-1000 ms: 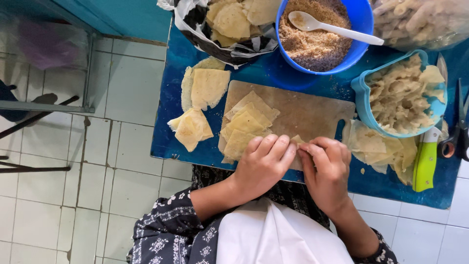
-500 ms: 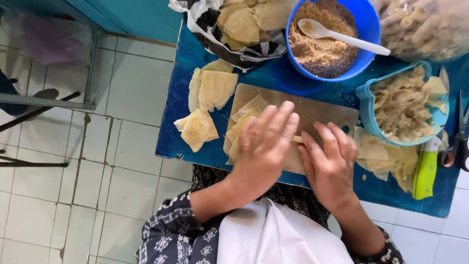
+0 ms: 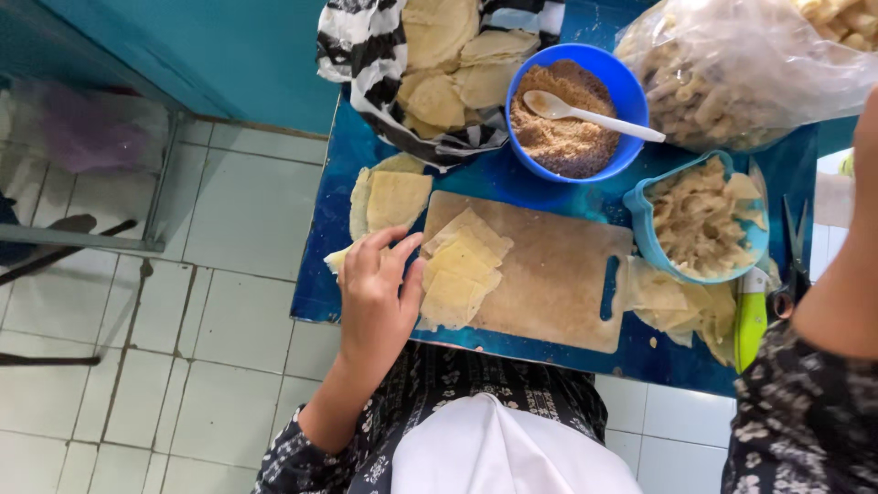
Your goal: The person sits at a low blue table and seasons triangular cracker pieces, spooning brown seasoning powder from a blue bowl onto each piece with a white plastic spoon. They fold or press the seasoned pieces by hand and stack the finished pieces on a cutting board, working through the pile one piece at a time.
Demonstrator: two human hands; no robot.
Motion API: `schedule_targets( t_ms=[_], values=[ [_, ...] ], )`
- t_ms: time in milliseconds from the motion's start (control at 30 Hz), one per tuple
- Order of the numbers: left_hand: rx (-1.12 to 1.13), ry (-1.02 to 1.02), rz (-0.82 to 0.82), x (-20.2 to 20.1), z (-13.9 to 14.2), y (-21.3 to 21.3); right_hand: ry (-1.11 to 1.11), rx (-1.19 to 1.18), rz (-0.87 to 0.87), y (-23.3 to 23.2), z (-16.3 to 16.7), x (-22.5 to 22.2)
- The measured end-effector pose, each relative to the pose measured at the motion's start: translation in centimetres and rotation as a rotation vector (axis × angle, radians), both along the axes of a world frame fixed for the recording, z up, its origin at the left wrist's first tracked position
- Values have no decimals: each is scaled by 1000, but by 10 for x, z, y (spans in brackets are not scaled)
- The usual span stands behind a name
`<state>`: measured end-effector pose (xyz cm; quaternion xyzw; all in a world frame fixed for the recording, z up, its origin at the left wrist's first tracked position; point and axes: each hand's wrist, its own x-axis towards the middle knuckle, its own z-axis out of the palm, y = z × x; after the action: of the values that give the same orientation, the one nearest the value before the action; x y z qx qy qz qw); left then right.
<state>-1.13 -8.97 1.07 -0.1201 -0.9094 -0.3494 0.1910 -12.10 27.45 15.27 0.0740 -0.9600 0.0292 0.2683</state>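
My left hand (image 3: 377,297) lies flat with its fingers spread at the left end of a wooden cutting board (image 3: 549,284). It covers a small pile of pale dough wrappers (image 3: 335,260) and its fingertips touch the stack of square wrappers (image 3: 462,270) on the board. It grips nothing. Only my right forearm (image 3: 841,265) shows, raised along the right edge in a patterned sleeve, and the hand itself is out of the frame. A blue bowl (image 3: 615,80) of brown crumbly filling holds a white spoon (image 3: 585,113).
The blue table (image 3: 320,274) also carries another wrapper pile (image 3: 389,197), a striped bag of round wrappers (image 3: 439,64), a light-blue tub of folded pieces (image 3: 700,220), a clear bag (image 3: 732,73), loose wrappers (image 3: 681,306), a green-handled knife (image 3: 750,316) and scissors (image 3: 794,247). White floor tiles lie to the left.
My left hand slid left off the board's middle onto the wrappers at the table's left edge. My right hand lifted off the board and went up and out of view at the right.
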Motion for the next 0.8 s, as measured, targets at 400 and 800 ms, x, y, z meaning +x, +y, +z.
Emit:
schedule_targets(
  t_ms=[400, 800],
  values=[
    [105, -128, -36, -6, -7, -11, -420, -60, 1005, -130, -107, 107],
    [-38, -149, -19, 0, -7, -5, -408, 319, 726, -105, -110, 126]
  ],
)
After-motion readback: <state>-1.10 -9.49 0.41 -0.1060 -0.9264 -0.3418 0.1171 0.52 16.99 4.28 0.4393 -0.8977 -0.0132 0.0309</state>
